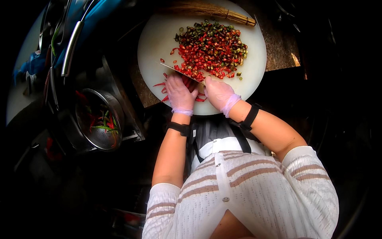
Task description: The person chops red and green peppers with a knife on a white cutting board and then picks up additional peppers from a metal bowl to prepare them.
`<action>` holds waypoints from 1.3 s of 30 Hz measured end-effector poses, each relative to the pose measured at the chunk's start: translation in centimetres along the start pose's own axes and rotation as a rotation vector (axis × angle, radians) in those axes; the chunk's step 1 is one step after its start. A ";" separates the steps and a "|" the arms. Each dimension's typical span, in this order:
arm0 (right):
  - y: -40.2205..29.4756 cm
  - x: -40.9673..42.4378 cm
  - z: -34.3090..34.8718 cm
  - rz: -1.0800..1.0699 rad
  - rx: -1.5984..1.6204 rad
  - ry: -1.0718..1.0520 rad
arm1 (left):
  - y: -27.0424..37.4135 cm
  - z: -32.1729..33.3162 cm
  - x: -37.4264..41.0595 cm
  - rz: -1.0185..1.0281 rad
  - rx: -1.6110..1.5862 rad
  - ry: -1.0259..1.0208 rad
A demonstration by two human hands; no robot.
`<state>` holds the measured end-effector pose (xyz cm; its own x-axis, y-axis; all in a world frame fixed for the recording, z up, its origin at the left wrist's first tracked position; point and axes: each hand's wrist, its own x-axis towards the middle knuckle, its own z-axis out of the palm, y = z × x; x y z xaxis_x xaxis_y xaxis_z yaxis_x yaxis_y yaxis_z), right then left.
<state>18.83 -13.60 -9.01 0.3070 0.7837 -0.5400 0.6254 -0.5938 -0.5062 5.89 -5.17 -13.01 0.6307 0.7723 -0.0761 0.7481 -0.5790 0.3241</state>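
My left hand (180, 94), in a thin translucent glove, presses on a bunch of whole red chillies (188, 82) at the near side of a round white cutting board (150, 44). Gloved as well, my right hand (219, 93) grips a knife whose handle is hidden in my fist. The knife blade (179, 71) slants up to the left, just beyond my left fingers. Past the blade lies a wide heap of chopped red and green chillies (212, 49), with a few loose pieces around it.
A bundled straw brush (235, 17) lies along the board's far edge. To the left, a tilted metal bowl (103, 142) holds red and green chillies. Metal-handled utensils (71, 49) stand at the upper left beside something blue. Under the board is a brown worn surface (276, 41).
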 end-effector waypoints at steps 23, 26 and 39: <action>-1.0 -2.2 -3.5 -0.068 -0.037 0.069 | 0.3 -1.0 0.2 -0.092 -0.058 -0.026; -1.3 -1.3 -2.9 -0.062 -0.050 0.076 | 0.0 -0.8 0.1 -0.066 -0.066 -0.005; -0.3 1.0 -1.9 -0.113 -0.013 0.164 | -0.3 -0.2 0.0 -0.030 -0.083 0.030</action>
<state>20.30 -12.26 -8.16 0.3467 0.8649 -0.3629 0.6716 -0.4990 -0.5477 5.67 -4.94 -12.90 0.6011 0.7970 -0.0586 0.7459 -0.5332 0.3992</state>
